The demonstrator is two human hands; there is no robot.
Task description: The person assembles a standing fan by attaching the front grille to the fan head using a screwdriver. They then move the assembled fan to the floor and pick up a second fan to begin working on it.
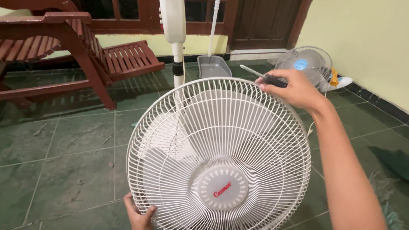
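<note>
Far left: wooden lounge chair (47,40) is sitting against the wall, dark red-brown slats, angled back; its slatted footrest (130,58) is lying low on the green tiled floor (49,165), matte and scuffed, pale grout lines.

Left hand (140,219) is gripping the lower-left rim of the white fan guard (219,164), fingers hooked over the outer ring; looks like it's propping the guard up on edge so the face is tilting toward the camera. Guard is a round wire cage, thin radial spokes, plastic hub disc in the centre with a red logo; pale blades are showing through the wires (so the guard seems to be sitting over the fan head, can't tell if it's latched).

Behind it: white fan pole (175,32) is rising upright, black collar partway down; grey dustpan (213,66) with a white handle is leaning at the wall under the dark wooden window frame.

Right hand (292,88) is resting on the top-right rim, closed around a screwdriver (263,76), black handle in the palm, metal shaft pointing left; likely steadying the rim while keeping the tool ready.

Hands are well apart, at opposite edges of the guard.

Far right: small fan (304,64), blue hub, is sitting on the floor by the yellow wall.
</note>
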